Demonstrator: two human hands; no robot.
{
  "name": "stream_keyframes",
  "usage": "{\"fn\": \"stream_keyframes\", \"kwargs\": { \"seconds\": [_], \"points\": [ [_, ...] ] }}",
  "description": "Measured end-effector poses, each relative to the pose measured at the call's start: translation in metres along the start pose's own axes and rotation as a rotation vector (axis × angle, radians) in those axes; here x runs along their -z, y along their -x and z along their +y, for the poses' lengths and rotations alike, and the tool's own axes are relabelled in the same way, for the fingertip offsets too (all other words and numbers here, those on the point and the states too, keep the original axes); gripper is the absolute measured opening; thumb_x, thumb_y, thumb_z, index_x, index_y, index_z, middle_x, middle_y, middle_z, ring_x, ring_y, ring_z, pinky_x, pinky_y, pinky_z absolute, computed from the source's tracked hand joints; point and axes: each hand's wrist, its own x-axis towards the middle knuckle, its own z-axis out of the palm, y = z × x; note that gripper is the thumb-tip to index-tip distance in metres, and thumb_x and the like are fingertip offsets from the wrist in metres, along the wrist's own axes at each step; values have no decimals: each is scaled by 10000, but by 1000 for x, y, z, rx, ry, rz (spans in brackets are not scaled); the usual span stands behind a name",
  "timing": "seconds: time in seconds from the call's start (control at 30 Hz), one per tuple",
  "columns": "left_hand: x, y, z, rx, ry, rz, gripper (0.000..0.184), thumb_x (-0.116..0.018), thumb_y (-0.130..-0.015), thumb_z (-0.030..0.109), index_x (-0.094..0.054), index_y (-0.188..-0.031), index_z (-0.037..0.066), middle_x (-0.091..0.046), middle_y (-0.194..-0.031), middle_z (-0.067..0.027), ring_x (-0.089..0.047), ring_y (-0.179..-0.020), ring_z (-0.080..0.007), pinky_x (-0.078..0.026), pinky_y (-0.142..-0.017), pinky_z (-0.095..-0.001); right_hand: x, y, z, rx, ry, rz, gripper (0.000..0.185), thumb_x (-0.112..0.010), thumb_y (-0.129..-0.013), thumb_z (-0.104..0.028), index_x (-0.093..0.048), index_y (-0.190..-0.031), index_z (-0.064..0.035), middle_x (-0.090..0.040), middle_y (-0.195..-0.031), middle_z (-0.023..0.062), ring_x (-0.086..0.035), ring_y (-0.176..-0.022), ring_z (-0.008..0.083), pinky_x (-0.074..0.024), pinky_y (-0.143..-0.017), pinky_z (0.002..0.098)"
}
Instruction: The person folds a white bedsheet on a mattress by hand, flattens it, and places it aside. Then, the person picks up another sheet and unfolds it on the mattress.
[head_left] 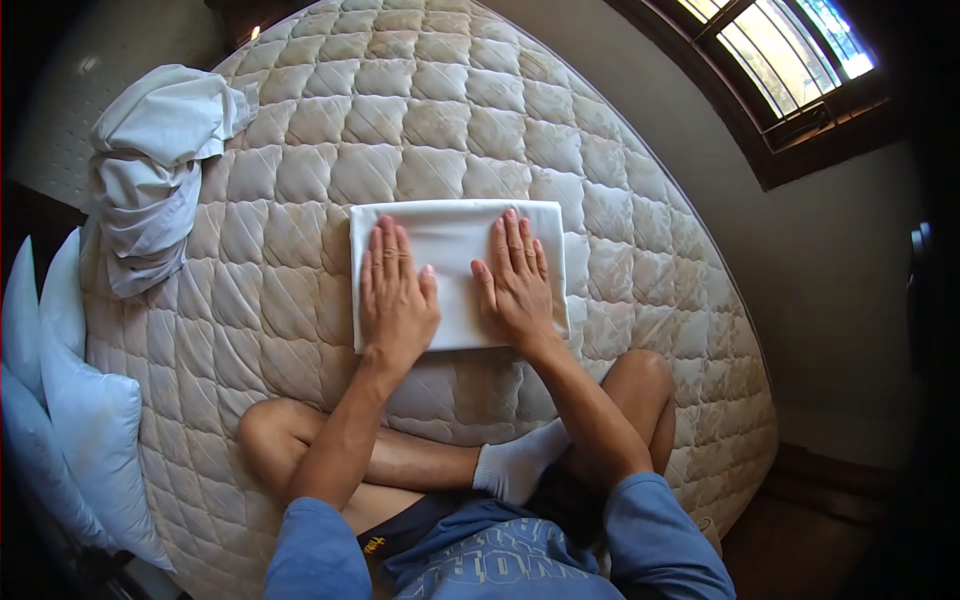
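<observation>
A white cloth folded into a neat rectangle (455, 300) lies on the quilted mattress in front of my crossed legs. My left hand (396, 300) rests flat on its left half, fingers stretched toward the far edge. On the right half lies my right hand (518, 285), also flat, with its thumb spread inward. Both palms touch the cloth's top, and a strip of smooth fabric shows between them. What kind of linen it is, I cannot tell.
The bare quilted mattress (300, 240) spreads all around. A crumpled white cloth (155, 170) hangs over its far left edge. Several pillows (95, 430) are stacked at the left. A wood-framed window (790, 60) is in the wall at the upper right.
</observation>
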Motion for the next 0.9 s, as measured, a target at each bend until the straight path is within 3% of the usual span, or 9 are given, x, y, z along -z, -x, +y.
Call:
{"fn": "stream_keyframes", "kwargs": {
  "seconds": [0.23, 0.43, 0.6, 0.73, 0.9],
  "points": [
    [2, -3, -24, 169, -111, 110, 702, -425, -1053, 350, -258, -1574, -90, -195, -1689, -216, -177, -1572, -357, -126, -1274, -462, 1, 0, 16, -213, 160, 80, 694, -383, -1083, -416, -292, -1573, 67, -244, -1671, 226, -198, -1562, 375, -147, -1263, 460],
    [6, -6, -22, 147, -89, 157, 692, -443, -1051, 347, -285, -1567, -86, -219, -1683, -215, -193, -1564, -372, -148, -1271, -477, -1, 0, 19, -242, 147, 134, 691, -411, -1079, -408, -324, -1547, 93, -256, -1658, 254, -213, -1552, 407, -147, -1261, 474],
    [13, -8, -1, 7, 19, 78, 628, -490, -1039, 337, -395, -1537, -34, -293, -1664, -182, -253, -1541, -378, -192, -1260, -481, 5, -1, 13, -134, 148, 144, 629, -484, -1059, -371, -410, -1523, 47, -326, -1646, 203, -266, -1545, 361, -179, -1254, 447],
    [15, -7, 18, -138, 118, 18, 539, -544, -1024, 326, -508, -1474, 31, -425, -1605, -121, -345, -1500, -350, -241, -1237, -487, 7, -3, 2, 132, -119, 29, 588, -546, -1025, -340, -475, -1495, 6, -398, -1623, 146, -320, -1532, 294, -226, -1236, 410],
    [36, -14, -7, 67, -113, 79, 493, -562, -1015, 322, -558, -1438, 69, -488, -1558, -99, -372, -1486, -326, -264, -1233, -481, 10, -6, 4, 145, -111, 39, 549, -584, -1002, -308, -515, -1482, -50, -448, -1602, 84, -369, -1510, 246, -262, -1215, 378]
  ]
}}
